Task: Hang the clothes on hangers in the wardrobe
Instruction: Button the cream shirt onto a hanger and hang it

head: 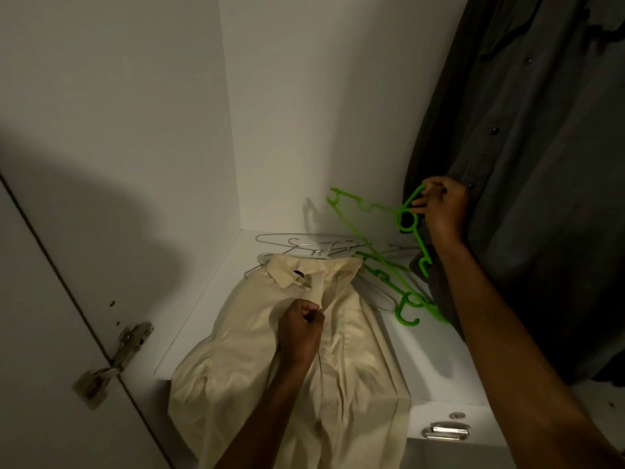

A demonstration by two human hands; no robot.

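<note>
Right hand (pixel 443 206) pinches the hook of a green hanger (pixel 404 220) at right of centre, and the grip there is only fingertips. A slip could drop it onto the second green hanger (pixel 402 301) lying just below on the wardrobe shelf (pixel 436 353). Its long arm also reaches toward the wire hangers (pixel 304 247) stacked behind, so a snag could happen on the way across. Left hand (pixel 299 328), fingers curled, holds the placket of the cream shirt (pixel 257 367) in the lower middle of the frame. That shirt droops over the shelf's front edge; one careless tug and it likely slides off. The dark shirt (pixel 527 184) hanging at right crowds the hanger hand and could catch the hook.
</note>
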